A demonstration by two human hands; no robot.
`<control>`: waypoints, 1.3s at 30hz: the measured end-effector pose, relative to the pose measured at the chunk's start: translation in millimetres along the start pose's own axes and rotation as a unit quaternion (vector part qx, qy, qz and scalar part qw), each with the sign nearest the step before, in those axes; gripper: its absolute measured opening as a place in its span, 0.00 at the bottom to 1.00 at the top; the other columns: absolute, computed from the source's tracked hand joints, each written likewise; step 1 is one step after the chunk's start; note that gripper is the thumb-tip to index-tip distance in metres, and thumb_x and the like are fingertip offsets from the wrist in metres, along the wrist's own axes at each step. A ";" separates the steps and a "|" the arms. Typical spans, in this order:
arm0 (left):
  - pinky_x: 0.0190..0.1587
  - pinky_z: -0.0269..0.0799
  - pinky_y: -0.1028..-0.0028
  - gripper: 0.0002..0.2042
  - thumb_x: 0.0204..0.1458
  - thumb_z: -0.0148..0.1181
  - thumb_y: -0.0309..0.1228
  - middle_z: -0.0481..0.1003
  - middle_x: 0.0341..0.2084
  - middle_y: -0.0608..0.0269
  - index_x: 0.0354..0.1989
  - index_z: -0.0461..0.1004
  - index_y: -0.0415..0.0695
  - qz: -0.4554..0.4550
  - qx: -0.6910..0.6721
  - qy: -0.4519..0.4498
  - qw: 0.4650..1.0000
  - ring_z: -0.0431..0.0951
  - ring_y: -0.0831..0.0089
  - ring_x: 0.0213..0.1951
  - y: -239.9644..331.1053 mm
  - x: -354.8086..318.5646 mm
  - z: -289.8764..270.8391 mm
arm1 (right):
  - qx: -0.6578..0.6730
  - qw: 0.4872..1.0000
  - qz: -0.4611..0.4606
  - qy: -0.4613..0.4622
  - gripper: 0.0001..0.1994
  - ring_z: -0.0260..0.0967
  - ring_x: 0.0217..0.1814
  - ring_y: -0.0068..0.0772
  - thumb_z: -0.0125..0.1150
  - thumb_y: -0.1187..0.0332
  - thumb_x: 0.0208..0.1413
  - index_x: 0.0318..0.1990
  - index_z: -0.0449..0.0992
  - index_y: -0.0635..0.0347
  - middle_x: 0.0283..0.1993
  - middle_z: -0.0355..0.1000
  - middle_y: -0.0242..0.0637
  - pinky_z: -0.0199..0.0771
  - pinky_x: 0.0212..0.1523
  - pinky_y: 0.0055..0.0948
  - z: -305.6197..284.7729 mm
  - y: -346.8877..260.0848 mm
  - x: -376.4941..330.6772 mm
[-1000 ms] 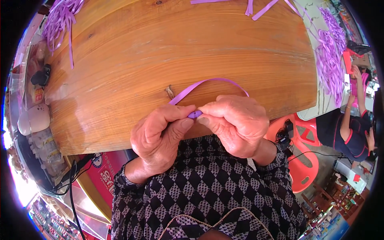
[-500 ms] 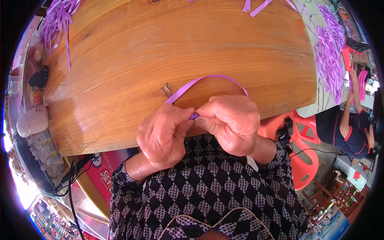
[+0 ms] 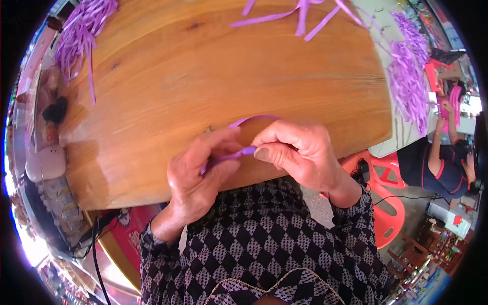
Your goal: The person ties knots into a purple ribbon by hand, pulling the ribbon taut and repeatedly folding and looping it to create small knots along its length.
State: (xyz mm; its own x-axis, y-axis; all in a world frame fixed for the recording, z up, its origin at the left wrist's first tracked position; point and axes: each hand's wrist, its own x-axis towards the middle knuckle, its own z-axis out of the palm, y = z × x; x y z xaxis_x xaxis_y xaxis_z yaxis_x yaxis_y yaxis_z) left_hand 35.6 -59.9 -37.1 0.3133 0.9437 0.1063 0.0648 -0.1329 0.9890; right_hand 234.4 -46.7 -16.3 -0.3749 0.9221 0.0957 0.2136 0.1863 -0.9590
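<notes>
A narrow purple ribbon (image 3: 248,151) has a small folded or knotted bit between my two hands, above the table's near edge. My right hand (image 3: 307,155) pinches that bit between thumb and forefinger. My left hand (image 3: 195,175) is just left of it, thumb and forefinger spread apart with the ribbon running between them. Whether its other fingers touch the ribbon is hidden. Behind the hands, a loop of the same ribbon arches over the wooden table (image 3: 203,71).
Bundles of purple ribbon lie at the table's far left (image 3: 84,38) and on a pale table (image 3: 381,147) at right. Loose strips (image 3: 302,18) lie at the far edge. Red plastic chairs (image 3: 387,223) stand right; another person (image 3: 432,157) is beyond. A black cable (image 3: 95,259) hangs left.
My left thumb and forefinger have parted from their pinch on the ribbon. The right hand keeps its pinch. The ribbon loop sits lower, and the view has shifted slightly.
</notes>
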 end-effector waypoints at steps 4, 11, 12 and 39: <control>0.42 0.67 0.77 0.27 0.44 0.60 0.20 0.71 0.41 0.55 0.56 0.61 0.36 -0.003 0.028 0.041 0.999 0.71 0.70 0.44 10.9 -0.1 2.8 | 0.116 0.969 0.141 0.166 0.04 0.59 0.19 0.15 0.58 0.76 0.49 0.33 0.75 0.66 0.20 0.67 0.28 0.55 0.18 0.16 -54.7 -6.8 -2.1; 0.58 0.52 0.65 0.32 0.44 0.62 0.33 0.67 0.51 0.49 0.58 0.58 0.35 0.049 0.190 0.099 0.976 0.65 0.63 0.53 15.1 -2.4 -16.0 | -0.053 0.883 0.036 0.464 0.07 0.56 0.19 0.16 0.57 0.73 0.49 0.34 0.74 0.68 0.23 0.68 0.31 0.54 0.17 0.15 -300.7 -18.7 -4.2; 0.58 0.52 0.65 0.32 0.44 0.62 0.33 0.67 0.51 0.49 0.58 0.58 0.35 0.054 0.193 0.102 0.974 0.65 0.63 0.53 13.4 -3.2 -14.4 | -0.092 0.854 0.029 0.511 0.08 0.58 0.20 0.16 0.58 0.73 0.48 0.36 0.75 0.67 0.25 0.69 0.32 0.56 0.18 0.15 -329.3 -16.7 -3.4; 0.44 0.66 0.72 0.22 0.44 0.62 0.31 0.72 0.39 0.53 0.47 0.68 0.33 0.023 0.208 0.014 0.978 0.72 0.68 0.41 22.0 1.2 -3.5 | -0.404 0.895 -0.187 0.015 0.02 0.65 0.27 0.43 0.53 0.74 0.40 0.24 0.70 0.56 0.22 0.66 0.39 0.62 0.28 0.40 -44.2 33.8 47.5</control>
State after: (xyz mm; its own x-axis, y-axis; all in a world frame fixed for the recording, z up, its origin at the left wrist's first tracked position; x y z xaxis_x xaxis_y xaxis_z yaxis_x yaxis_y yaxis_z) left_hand 34.1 -60.6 -14.8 0.2997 0.9409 0.1578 0.4320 -0.2813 0.8569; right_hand 263.6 18.4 -32.4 -0.5348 0.7502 0.3888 0.6659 0.6575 -0.3526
